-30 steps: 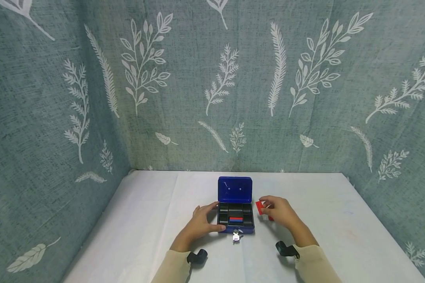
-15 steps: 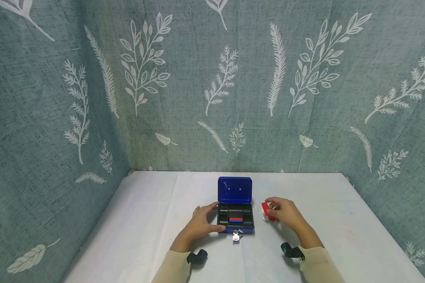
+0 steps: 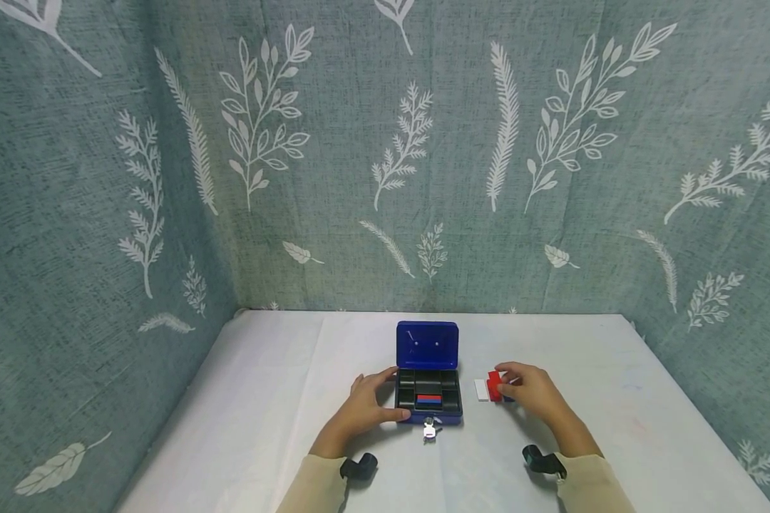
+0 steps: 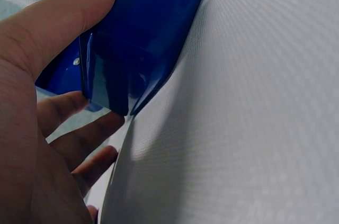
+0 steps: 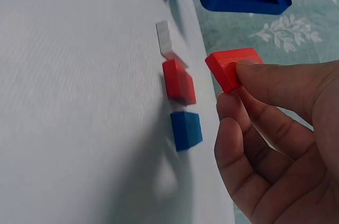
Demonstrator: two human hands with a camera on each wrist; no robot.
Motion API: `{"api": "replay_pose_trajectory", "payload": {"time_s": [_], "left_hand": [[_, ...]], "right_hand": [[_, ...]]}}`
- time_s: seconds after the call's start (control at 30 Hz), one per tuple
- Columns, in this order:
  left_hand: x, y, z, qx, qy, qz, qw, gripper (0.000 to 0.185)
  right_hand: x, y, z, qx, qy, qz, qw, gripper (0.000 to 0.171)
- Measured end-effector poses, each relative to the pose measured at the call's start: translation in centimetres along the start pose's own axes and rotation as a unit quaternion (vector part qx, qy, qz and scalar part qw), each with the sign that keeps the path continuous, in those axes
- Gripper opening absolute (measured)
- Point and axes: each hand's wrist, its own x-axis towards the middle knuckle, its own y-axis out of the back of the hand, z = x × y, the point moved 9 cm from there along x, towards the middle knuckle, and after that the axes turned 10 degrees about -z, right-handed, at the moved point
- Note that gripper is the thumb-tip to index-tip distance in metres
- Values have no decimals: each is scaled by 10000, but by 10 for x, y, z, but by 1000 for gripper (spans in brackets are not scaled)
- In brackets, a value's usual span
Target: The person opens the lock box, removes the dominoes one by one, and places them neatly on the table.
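A blue cash box [image 3: 428, 419] stands on the table with its lid [image 3: 427, 345] up and a black compartment tray inside. My left hand [image 3: 366, 405] holds its left side, thumb at the front corner and fingers along the side. A red and a blue block [image 3: 429, 399] lie in the tray's front middle compartment. To the right of the box, my right hand [image 3: 534, 393] pinches a red block [image 5: 232, 66] between thumb and fingertips, raised above the table. Beneath it, a white block [image 5: 165, 38], another red block [image 5: 178, 82] and a blue block [image 5: 186, 130] sit in a row.
Keys [image 3: 429, 429] hang from the lock at the front of the box. White cloth covers the table [image 3: 282, 399]. A patterned green curtain [image 3: 334, 178] encloses the back and both sides.
My right hand has moved right, away from the box, carrying the red block over the row; the white block now shows fully. My left hand stays on the box.
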Motion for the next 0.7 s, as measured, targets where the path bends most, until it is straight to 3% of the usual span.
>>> {"api": "replay_pose_trajectory", "payload": {"time_s": [0.7], "left_hand": [[-1,-1,0,29,1,14,10000,96]], "right_hand": [[-9,7,34,46,-473,38,9989,41]]}}
